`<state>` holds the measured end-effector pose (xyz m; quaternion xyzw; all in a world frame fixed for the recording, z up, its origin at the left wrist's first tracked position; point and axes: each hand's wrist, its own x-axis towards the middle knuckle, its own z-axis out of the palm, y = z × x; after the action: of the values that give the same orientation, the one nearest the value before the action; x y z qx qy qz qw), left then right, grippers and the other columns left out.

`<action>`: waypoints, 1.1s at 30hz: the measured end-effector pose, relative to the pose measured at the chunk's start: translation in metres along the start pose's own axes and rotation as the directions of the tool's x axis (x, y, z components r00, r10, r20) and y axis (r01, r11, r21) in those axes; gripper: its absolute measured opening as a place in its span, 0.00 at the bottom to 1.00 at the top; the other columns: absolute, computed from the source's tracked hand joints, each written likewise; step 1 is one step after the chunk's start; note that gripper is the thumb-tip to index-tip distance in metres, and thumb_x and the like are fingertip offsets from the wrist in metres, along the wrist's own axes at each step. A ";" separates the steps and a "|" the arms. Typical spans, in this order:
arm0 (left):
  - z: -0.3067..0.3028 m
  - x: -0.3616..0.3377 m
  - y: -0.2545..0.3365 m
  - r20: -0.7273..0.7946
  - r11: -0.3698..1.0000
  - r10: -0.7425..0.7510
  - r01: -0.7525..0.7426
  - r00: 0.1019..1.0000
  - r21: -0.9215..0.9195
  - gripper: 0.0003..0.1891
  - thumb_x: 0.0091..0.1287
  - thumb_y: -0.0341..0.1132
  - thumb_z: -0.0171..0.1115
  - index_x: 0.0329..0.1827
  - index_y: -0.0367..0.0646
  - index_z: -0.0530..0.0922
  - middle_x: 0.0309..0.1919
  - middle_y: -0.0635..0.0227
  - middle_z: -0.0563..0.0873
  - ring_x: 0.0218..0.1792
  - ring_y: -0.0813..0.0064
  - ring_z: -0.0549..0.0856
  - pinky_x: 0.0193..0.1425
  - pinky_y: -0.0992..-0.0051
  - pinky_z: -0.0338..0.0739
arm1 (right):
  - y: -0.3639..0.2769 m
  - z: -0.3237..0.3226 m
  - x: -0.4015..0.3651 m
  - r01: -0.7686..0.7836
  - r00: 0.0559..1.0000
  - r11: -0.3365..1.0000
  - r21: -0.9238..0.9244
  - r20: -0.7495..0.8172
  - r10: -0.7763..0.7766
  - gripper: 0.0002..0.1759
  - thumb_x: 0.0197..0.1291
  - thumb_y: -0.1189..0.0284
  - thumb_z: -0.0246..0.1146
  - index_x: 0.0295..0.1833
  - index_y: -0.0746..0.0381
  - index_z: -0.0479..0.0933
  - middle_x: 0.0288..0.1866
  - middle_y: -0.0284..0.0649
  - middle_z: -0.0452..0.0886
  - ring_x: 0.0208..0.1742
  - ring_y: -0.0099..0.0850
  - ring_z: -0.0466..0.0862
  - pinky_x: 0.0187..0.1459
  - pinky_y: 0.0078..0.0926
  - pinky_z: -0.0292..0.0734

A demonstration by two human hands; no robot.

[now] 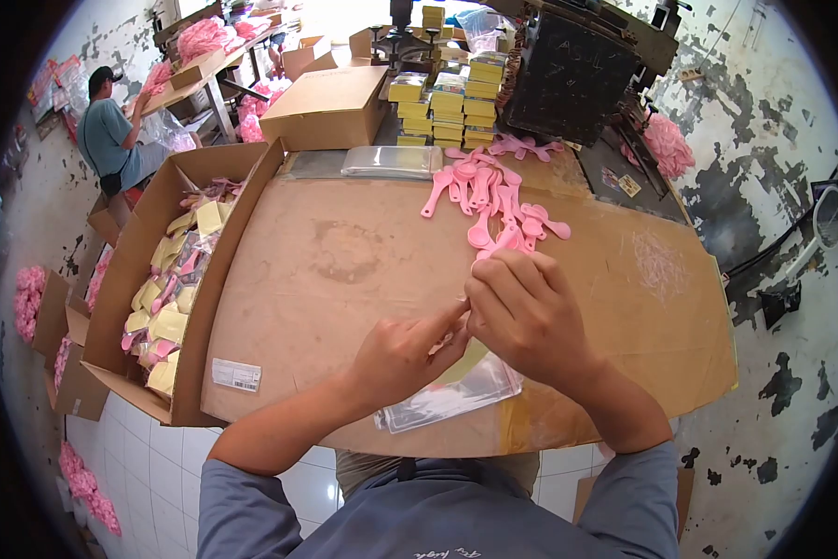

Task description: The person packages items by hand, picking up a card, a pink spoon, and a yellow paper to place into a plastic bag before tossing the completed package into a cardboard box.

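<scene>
My left hand (402,359) is closed, thumb and forefinger pinched together, and its fingertips meet my right hand (526,317). Curled fingers close my right hand too. What the two hands hold between them is hidden behind the fingers. Just below them lies a stack of clear plastic bags (461,399) with a pale yellow-green piece partly showing under my hands. Beyond my right hand, a loose pile of pink plastic spoons (482,186) spreads over the cardboard-covered table (316,298), its nearest pieces close to my knuckles.
An open carton (216,307) on the left holds bagged yellow cards and pink spoons. Farther back are a closed box (326,107), stacked yellow card packs (447,102), a plastic-wrapped bundle (391,161) and a dark machine (568,74). A person (111,130) sits at far left.
</scene>
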<state>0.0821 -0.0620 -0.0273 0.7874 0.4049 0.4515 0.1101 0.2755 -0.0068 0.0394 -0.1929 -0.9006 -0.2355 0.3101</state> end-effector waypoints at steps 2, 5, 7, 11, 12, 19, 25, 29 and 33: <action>-0.003 0.002 0.002 0.075 0.998 -0.001 -0.004 0.997 0.064 0.20 0.71 0.26 0.69 0.65 0.33 0.80 0.38 0.60 0.94 0.32 0.76 0.93 0.36 0.75 0.87 | 0.007 -0.002 0.005 -0.096 0.995 0.989 0.117 0.044 0.091 0.10 0.52 0.70 0.69 0.40 0.62 0.79 0.43 0.40 0.79 0.51 0.36 0.82 0.54 0.35 0.73; -0.006 0.007 0.000 0.044 0.959 -0.121 0.129 0.992 -0.252 0.19 0.75 0.28 0.65 0.68 0.35 0.78 0.38 0.61 0.94 0.34 0.74 0.93 0.38 0.74 0.87 | 0.032 -0.014 0.002 -0.233 0.967 0.941 0.246 -0.040 0.250 0.07 0.59 0.72 0.67 0.40 0.63 0.77 0.44 0.38 0.80 0.50 0.31 0.82 0.51 0.32 0.74; -0.011 0.012 -0.001 0.089 0.861 -0.265 0.278 0.960 -0.425 0.20 0.76 0.28 0.65 0.69 0.35 0.77 0.41 0.61 0.94 0.40 0.77 0.92 0.44 0.76 0.87 | 0.055 -0.030 -0.023 -0.581 0.766 0.282 0.764 0.395 0.507 0.06 0.69 0.72 0.64 0.41 0.63 0.76 0.40 0.36 0.81 0.44 0.24 0.83 0.43 0.26 0.75; -0.008 0.013 -0.011 0.117 0.715 -0.374 0.366 0.920 -0.595 0.19 0.79 0.28 0.62 0.70 0.33 0.75 0.46 0.58 0.93 0.49 0.76 0.91 0.53 0.76 0.86 | 0.137 -0.070 -0.109 -0.434 0.819 -0.496 0.752 0.559 0.130 0.04 0.73 0.75 0.59 0.44 0.64 0.75 0.35 0.37 0.81 0.41 0.25 0.84 0.41 0.23 0.77; -0.008 0.014 -0.010 0.113 0.705 -0.380 0.366 0.918 -0.607 0.19 0.79 0.27 0.62 0.70 0.32 0.75 0.47 0.56 0.93 0.49 0.76 0.91 0.54 0.76 0.86 | 0.165 -0.067 -0.135 -0.413 0.779 -0.486 0.770 0.575 0.249 0.03 0.72 0.76 0.59 0.46 0.65 0.75 0.36 0.39 0.82 0.42 0.27 0.85 0.43 0.24 0.78; -0.002 0.013 -0.012 0.118 0.688 -0.388 0.373 0.914 -0.622 0.17 0.80 0.28 0.60 0.67 0.29 0.77 0.47 0.56 0.92 0.51 0.76 0.90 0.57 0.75 0.85 | 0.204 -0.037 -0.236 -0.706 0.416 0.397 -0.587 0.111 0.903 0.32 0.60 0.85 0.60 0.72 0.58 0.75 0.72 0.49 0.74 0.71 0.47 0.75 0.75 0.42 0.63; 0.006 0.014 -0.015 0.169 0.583 -0.464 0.444 0.870 -0.680 0.13 0.81 0.32 0.61 0.58 0.29 0.82 0.45 0.59 0.92 0.50 0.77 0.89 0.57 0.76 0.85 | 0.101 -0.032 -0.108 -0.778 0.623 0.537 0.325 0.301 0.722 0.21 0.64 0.78 0.64 0.64 0.62 0.80 0.61 0.43 0.83 0.62 0.38 0.82 0.64 0.37 0.75; 0.007 0.012 -0.018 0.188 0.570 -0.472 0.461 0.861 -0.680 0.12 0.82 0.32 0.59 0.57 0.30 0.82 0.48 0.55 0.92 0.49 0.73 0.91 0.55 0.72 0.87 | 0.025 -0.005 -0.059 -0.584 0.802 0.313 0.749 0.476 0.360 0.22 0.65 0.72 0.72 0.62 0.68 0.79 0.52 0.44 0.86 0.52 0.32 0.85 0.54 0.32 0.81; 0.008 0.011 -0.022 0.192 0.527 -0.429 0.418 0.883 -0.740 0.13 0.81 0.31 0.60 0.59 0.30 0.82 0.49 0.55 0.91 0.50 0.73 0.91 0.54 0.72 0.89 | 0.016 0.028 -0.060 -0.658 0.705 0.023 0.752 0.606 0.367 0.19 0.67 0.74 0.72 0.60 0.69 0.80 0.49 0.40 0.86 0.48 0.26 0.86 0.50 0.27 0.82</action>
<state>0.0796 -0.0382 -0.0369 0.5406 0.3550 0.5438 0.5347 0.3139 0.0095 -0.0140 -0.3074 -0.7428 0.5080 0.3095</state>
